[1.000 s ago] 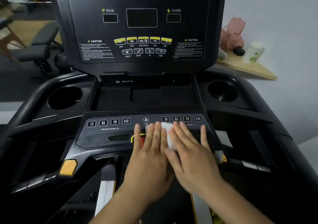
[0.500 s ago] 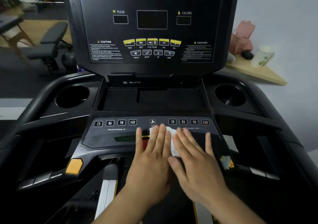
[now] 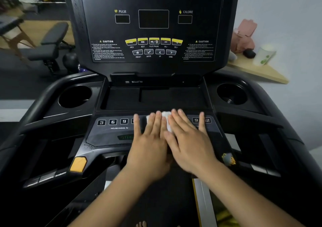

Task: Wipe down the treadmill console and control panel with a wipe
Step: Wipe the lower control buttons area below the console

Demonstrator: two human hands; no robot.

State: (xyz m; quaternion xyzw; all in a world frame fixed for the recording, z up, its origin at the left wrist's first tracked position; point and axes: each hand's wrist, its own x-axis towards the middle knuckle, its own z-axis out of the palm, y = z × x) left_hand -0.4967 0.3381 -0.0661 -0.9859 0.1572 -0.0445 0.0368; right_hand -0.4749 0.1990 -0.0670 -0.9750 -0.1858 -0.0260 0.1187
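A black treadmill console [image 3: 153, 23] stands upright ahead, with dark displays and yellow media buttons. Below it slopes the grey control panel [image 3: 111, 132] with numbered incline and speed keys. A white wipe [image 3: 167, 120] lies on the panel's upper middle, mostly covered. My left hand [image 3: 149, 145] and my right hand [image 3: 190, 139] press flat on it side by side, fingers straight, fingertips at the panel's top edge. Only a strip of wipe shows between the hands.
Two round cup holders [image 3: 75, 96] [image 3: 231, 94] flank a flat tray. An orange button [image 3: 78, 164] sits on the left handle. A wooden shelf [image 3: 257, 70] at the right holds a cup and pink items. A weight bench [image 3: 52, 40] stands at the left.
Both hands slid the wipe up the panel, from the lower middle by the green display to the row of numbered keys, covering the fan key.
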